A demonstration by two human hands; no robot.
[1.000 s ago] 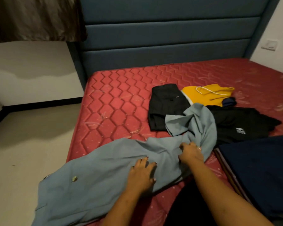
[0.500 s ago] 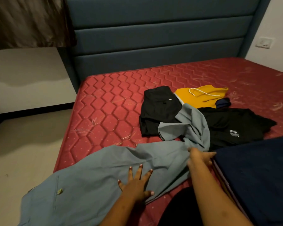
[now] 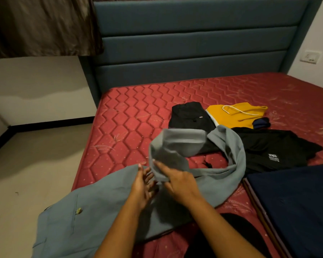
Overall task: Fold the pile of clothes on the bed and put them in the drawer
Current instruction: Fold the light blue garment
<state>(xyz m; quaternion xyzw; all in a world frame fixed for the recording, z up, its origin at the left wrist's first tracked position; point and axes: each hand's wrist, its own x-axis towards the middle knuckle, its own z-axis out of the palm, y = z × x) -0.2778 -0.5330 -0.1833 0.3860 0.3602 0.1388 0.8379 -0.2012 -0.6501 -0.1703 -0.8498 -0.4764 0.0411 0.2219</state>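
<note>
While the grey-blue garment [image 3: 101, 216] drapes the bed [image 3: 138, 118] edge | right hand [image 3: 177, 183] pinches its raised fold | left hand [image 3: 144, 189] flat alongside, fingers straight.

A brown curtain [image 3: 43, 25] hangs at left; a white wall socket [image 3: 310, 56] sits at right.

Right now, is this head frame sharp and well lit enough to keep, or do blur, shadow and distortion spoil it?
Head view: dim, warm light, no glare; motion blur softens the left hand, the right hand and the lifted end of the grey-blue trousers; the black T-shirt loses its folds to shadow; the wide angle bends the edges of the headboard.
</note>
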